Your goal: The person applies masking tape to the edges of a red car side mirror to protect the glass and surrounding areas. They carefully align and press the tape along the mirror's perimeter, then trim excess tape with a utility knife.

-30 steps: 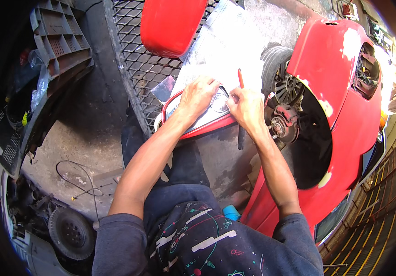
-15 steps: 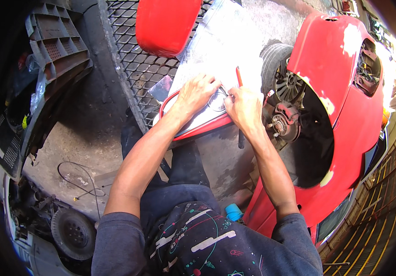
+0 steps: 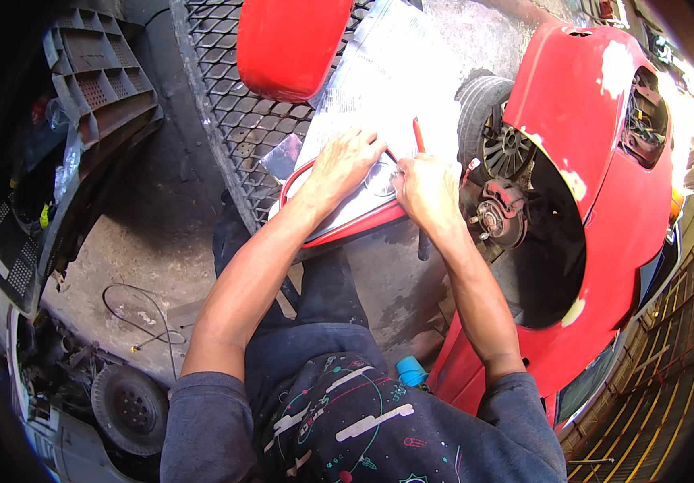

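In front of me lies a part with a curved red rim [image 3: 359, 223], a pale middle and a round ring-shaped area [image 3: 379, 180]. My left hand [image 3: 343, 165] rests over its far side, fingers bent down and tips hidden. Beside it, my right hand [image 3: 429, 187] is closed, thumb and finger pressed together near the rim. A thin dark strip [image 3: 391, 154] shows between the two hands; whether it belongs to the rim, I cannot tell. A slim red-tipped rod [image 3: 418, 135] sticks up beyond my right hand, and a dark rod end [image 3: 423, 246] shows below it.
White printed paper [image 3: 399, 60] and a red panel [image 3: 292, 48] lie on a metal mesh stand [image 3: 238, 121]. At right stands a red car body [image 3: 604, 185] with an exposed brake hub [image 3: 498, 221] and a tyre [image 3: 484, 105]. A grey plastic part [image 3: 101, 88] is at left.
The strip between my hands looks darker and plainer now. My right fingers have shifted very slightly; otherwise both hands stay in place.
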Demonstrator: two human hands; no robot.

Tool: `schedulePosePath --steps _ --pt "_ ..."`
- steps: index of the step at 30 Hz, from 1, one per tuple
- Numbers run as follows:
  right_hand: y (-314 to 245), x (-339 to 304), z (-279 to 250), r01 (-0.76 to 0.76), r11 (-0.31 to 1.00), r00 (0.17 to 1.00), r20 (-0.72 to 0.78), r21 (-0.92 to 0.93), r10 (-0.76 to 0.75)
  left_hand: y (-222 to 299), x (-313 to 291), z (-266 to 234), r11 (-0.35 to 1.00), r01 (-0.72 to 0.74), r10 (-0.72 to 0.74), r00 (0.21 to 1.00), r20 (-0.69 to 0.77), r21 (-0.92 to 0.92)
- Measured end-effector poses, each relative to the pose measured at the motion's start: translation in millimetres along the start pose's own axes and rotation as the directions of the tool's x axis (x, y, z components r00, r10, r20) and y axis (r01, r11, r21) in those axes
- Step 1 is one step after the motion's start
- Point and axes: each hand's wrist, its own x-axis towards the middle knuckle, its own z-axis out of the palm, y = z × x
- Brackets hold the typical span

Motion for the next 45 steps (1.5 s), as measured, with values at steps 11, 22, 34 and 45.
schedulePosePath --steps 11,22,34,45 --pt "2.7 -14.2 -31.4 -0.253 0.951 0.957 0.188 0.179 0.220 2.2 -1.5 -0.9 1.000 -0.011 0.010 0.999 -0.053 -0.020" --pt "-7.9 -31.8 -4.7 -0.423 0.799 0.892 0.039 0.426 0.451 -6.8 13.0 -3.0 0.918 -0.382 0.386 0.923 0.018 -0.106" --pt "13.3 -39.1 -12.0 0.069 0.973 0.962 -0.273 0.221 -0.006 -0.1 6.2 10.3 0.928 -0.373 0.374 0.927 0.031 -0.017" --pt "-9.1 -40.7 5.5 -0.316 0.842 0.896 -0.154 0.436 0.416 -1.6 10.5 9.7 0.926 -0.374 0.376 0.926 0.023 -0.054"
